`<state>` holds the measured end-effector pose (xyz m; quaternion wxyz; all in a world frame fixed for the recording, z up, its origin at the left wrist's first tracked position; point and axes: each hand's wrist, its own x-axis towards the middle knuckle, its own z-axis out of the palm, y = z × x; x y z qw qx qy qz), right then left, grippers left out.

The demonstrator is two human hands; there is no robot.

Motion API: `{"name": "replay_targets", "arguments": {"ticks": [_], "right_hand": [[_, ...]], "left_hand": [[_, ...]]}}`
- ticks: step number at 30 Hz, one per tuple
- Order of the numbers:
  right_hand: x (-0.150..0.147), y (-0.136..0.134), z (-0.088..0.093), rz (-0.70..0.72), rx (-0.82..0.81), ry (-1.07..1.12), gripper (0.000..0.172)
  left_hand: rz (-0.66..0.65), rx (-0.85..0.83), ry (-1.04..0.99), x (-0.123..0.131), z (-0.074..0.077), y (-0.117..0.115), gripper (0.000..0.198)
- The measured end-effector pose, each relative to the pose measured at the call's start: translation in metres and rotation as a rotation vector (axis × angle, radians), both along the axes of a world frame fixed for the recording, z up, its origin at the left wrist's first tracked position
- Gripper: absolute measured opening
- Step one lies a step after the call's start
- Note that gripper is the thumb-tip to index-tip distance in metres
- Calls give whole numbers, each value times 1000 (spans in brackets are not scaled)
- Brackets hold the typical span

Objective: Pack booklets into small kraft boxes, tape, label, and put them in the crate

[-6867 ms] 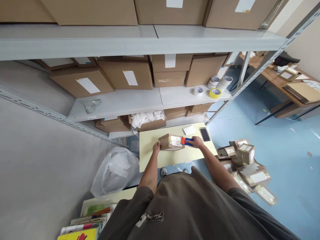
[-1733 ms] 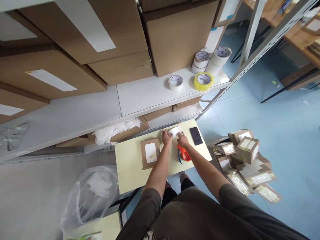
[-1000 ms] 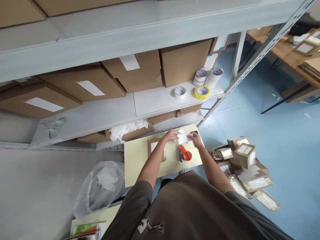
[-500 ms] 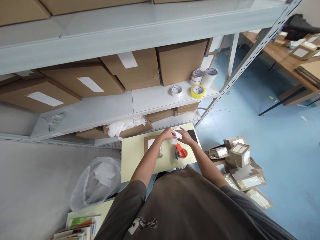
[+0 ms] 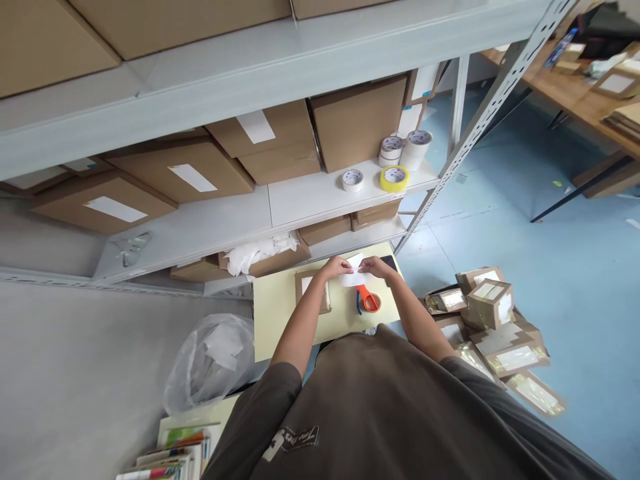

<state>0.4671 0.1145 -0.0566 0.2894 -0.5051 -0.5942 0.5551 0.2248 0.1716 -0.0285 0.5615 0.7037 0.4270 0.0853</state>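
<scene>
My left hand [image 5: 338, 268] and my right hand [image 5: 376, 267] pinch a white paper label [image 5: 354, 277] between them, above the pale yellow table [image 5: 275, 313]. A second white piece shows behind my fingertips; whether it belongs to the same label I cannot tell. Just below the label lies an orange tape dispenser [image 5: 369, 299] with a roll of tape and a blue part. To the left, near my left forearm, a small flat cardboard box [image 5: 327, 301] bears a white label. A dark phone-like slab [image 5: 389, 263] lies beside my right hand, partly covered by it.
Tape rolls [image 5: 353, 180] and large cartons [image 5: 360, 127] stand on the metal shelf [image 5: 220, 223] ahead. Taped parcels [image 5: 500, 327] are piled on the floor at right. A clear plastic bag [image 5: 200, 373] and books [image 5: 175, 457] sit at left. A wooden table [image 5: 575, 87] stands far right.
The white label has been spread out flatter between my hands, and my right hand has closed from spread fingers into a pinch. The view has shifted slightly.
</scene>
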Motion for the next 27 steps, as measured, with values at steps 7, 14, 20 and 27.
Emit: {"name": "replay_targets", "arguments": {"ticks": [7,14,20,27], "right_hand": [[15,-3,-5,-84,10,-35,37],[43,-17,10,-250,-7,0,32],[6,-10,46,-98,234,-81,20],[-50,-2,75,117,383,-387,44]], "left_hand": [[81,19,0,7,-8,-9,27],[352,26,19,-8,-13,-6,30],[514,159,-125,22,-11,-33,46],[493,102,-249,-37,16,-95,35]]}}
